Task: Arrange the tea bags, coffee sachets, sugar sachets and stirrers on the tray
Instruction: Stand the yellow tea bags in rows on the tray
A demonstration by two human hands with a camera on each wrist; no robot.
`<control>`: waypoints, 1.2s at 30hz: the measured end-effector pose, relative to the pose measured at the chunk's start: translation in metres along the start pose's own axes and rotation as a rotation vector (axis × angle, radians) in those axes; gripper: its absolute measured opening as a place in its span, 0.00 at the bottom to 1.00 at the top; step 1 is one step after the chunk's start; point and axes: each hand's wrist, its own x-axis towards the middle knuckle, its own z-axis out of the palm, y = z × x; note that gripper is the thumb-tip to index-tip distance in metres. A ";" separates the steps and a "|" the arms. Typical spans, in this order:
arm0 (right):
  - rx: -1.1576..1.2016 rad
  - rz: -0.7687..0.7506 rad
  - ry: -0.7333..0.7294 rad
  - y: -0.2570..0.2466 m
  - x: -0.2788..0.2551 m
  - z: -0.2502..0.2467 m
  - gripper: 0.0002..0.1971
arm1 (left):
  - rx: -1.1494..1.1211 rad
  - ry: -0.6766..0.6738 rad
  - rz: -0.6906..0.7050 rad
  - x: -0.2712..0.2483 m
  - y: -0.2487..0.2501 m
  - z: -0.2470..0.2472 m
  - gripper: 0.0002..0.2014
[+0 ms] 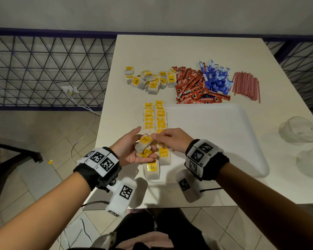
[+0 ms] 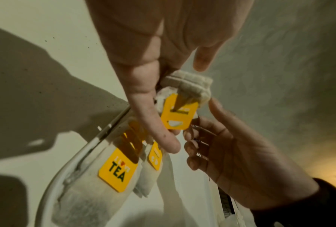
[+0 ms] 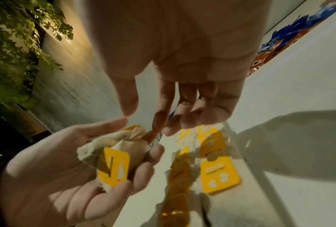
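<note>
Two rows of tea bags (image 1: 154, 121) lay along the left edge of the white tray (image 1: 215, 134). Left hand (image 1: 132, 150), palm up, cupped a small bunch of tea bags (image 1: 145, 144) above them; right hand (image 1: 170, 139), fingers loosely extended, reached toward it, grasping nothing visible.

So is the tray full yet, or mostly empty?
Mostly empty. Only two rows of tea bags line the left edge of the white tray; the coffee sachets, sugar sachets and stirrers lie beyond it.
</note>
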 end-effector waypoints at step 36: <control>0.109 -0.123 0.033 -0.003 -0.014 -0.016 0.06 | 0.651 0.035 0.342 0.003 0.000 0.011 0.06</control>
